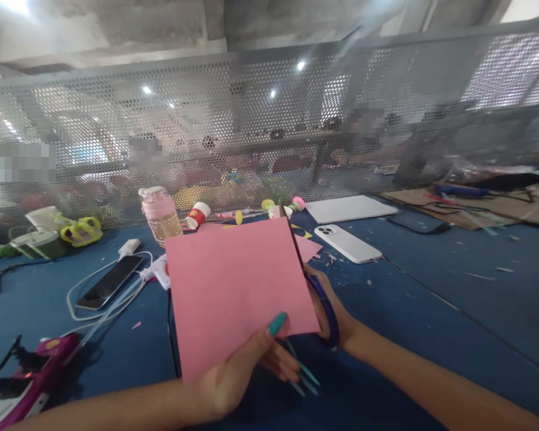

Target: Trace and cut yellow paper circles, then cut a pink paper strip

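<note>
A sheet of pink paper (236, 287) is held up in front of me by my left hand (245, 365). The thumb lies on the near face and the other fingers, with long teal nails, go behind the lower edge. My right hand (342, 312) grips a pair of scissors (328, 311) by the dark blue handle. A dark blade stands along the paper's right edge, pointing away from me; whether it is biting into the paper I cannot tell. Part of the right hand's fingers are hidden behind the sheet.
On the blue table lie a white phone (353, 245), a black phone (110, 281) with a white cable, a glue gun (159, 272) and a purple power strip (49, 365). Behind stand a pink-lidded bottle (159, 209), a red-and-white paper cup (198, 214) and a perforated metal partition (247, 120).
</note>
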{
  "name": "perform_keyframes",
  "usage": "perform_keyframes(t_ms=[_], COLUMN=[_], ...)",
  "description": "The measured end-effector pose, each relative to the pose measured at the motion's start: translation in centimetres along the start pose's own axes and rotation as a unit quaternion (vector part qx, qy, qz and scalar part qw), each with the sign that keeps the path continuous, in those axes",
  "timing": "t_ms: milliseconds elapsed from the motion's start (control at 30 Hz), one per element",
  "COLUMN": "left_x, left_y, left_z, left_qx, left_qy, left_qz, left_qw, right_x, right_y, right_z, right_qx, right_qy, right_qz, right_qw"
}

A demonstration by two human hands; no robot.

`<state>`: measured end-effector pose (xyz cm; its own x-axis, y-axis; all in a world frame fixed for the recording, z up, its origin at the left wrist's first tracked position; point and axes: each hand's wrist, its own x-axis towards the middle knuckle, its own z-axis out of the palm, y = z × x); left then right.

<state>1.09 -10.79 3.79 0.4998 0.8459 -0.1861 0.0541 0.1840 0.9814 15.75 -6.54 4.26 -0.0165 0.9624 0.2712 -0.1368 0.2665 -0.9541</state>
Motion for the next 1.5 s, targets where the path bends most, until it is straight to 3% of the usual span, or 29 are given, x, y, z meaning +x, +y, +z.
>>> perform_keyframes(t_ms=[233,333,433,500,600,700,967,1033,1100,1167,1233,1267,1367,1400,1500], left_x=[2.8,4.1,5.0,5.4,5.8,6.3,7.8,7.2,6.7,6.7,7.7,8.5,11.5,12.4,14.2], left_y=[1.3,2.2,2.6,2.5,2.3,2.1,2.7,3.2,3.5,3.6,3.4,3.2,2.1,1.8,1.2], left_z=[-2.0,-3.4,-4.4,-4.7,-4.9,-5.2,-7.2,-6.8,-5.6,-4.0,-2.4,-1.7,-0.6,-0.5,-0.8], left_qx=[-0.077,-0.050,0.009,0.022,0.001,-0.011,0.119,0.145,0.232,0.367,0.514,0.565,0.682,0.699,0.709], left_qy=[0.097,0.120,0.116,0.122,0.144,0.170,0.194,0.153,0.054,0.038,0.128,0.163,0.166,0.153,0.084], left_qz=[-0.006,-0.050,-0.113,-0.147,-0.167,-0.149,-0.159,-0.189,-0.199,-0.116,0.042,0.081,0.114,0.111,0.107], left_qw=[0.992,0.990,0.987,0.981,0.975,0.974,0.961,0.959,0.951,0.922,0.847,0.805,0.703,0.690,0.691], right_x=[1.4,3.0,4.4,4.8,4.9,4.8,4.1,4.0,4.0,4.0,3.9,3.9,3.6,3.5,3.3], right_y=[0.3,0.1,-0.1,0.1,0.6,1.0,0.5,0.5,0.6,0.7,0.8,0.8,0.8,0.7,0.5], right_z=[-2.1,-4.4,-6.5,-7.4,-7.7,-7.4,-6.6,-6.5,-6.3,-6.2,-6.1,-6.1,-6.0,-5.9,-5.6], right_qx=[-0.106,-0.270,-0.529,-0.629,-0.684,-0.692,-0.704,-0.708,-0.710,-0.712,-0.713,-0.714,-0.714,-0.713,-0.714], right_qy=[0.049,0.075,0.086,0.065,0.038,0.027,0.029,0.029,0.033,0.038,0.041,0.043,0.050,0.053,0.065], right_qz=[0.119,0.107,0.076,0.113,0.180,0.192,0.157,0.152,0.151,0.150,0.150,0.149,0.145,0.144,0.145], right_qw=[0.986,0.954,0.841,0.766,0.706,0.695,0.692,0.689,0.687,0.685,0.683,0.683,0.684,0.684,0.682])
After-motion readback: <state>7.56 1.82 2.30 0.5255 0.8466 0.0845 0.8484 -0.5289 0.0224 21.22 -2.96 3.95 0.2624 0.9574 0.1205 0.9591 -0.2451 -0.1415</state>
